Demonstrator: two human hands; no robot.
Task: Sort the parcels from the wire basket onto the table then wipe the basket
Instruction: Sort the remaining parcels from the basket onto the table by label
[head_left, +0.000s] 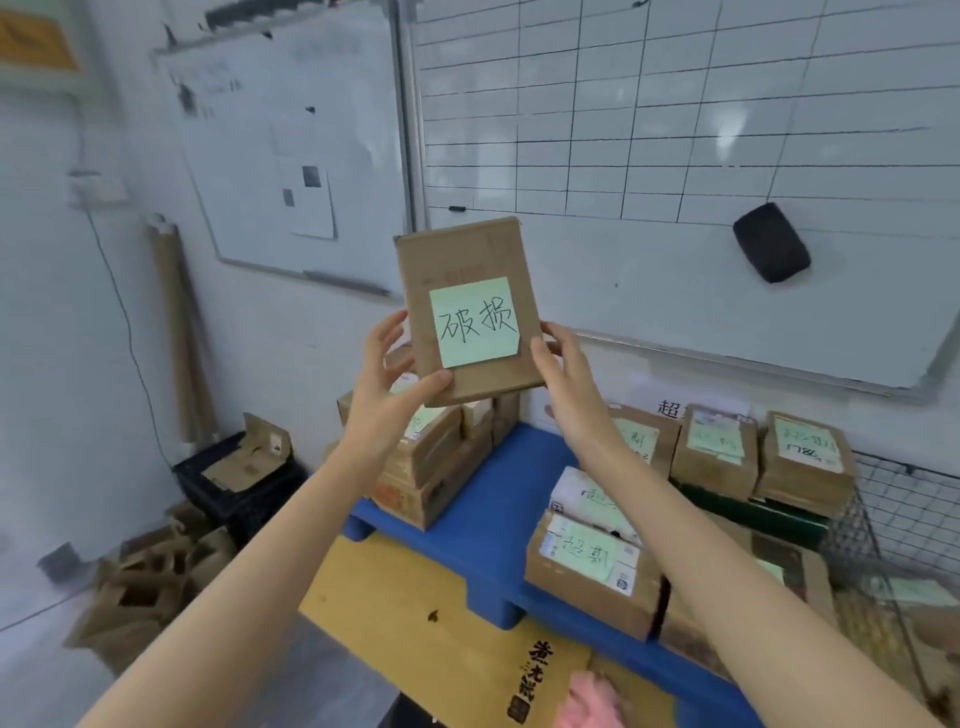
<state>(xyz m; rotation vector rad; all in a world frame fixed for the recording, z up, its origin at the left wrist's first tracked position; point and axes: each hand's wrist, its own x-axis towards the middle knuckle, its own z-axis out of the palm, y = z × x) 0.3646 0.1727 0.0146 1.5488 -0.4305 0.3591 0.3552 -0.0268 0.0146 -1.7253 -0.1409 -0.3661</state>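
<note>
Two grips: left grip (384, 387), right grip (566, 387). One raised parcel (457, 254), one green note (475, 322) on it. Two whiteboards (291, 130) (675, 130). One eraser (771, 241). Three back-row parcels (644, 439) (714, 449) (805, 460) by the wall. Two front parcels (587, 493) (587, 571). One left stack (426, 467), box count unclear. One blue platform (498, 519) on the surface (415, 597). One wire basket (904, 499). One black crate (234, 493). One pink cloth (592, 701).

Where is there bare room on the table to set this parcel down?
For the held parcel, the bare blue strip between the left stack and the near right parcels is free; the yellow board in front is mostly bare. Crowded: the back row of parcels along the wall, right up to the wire basket.
</note>
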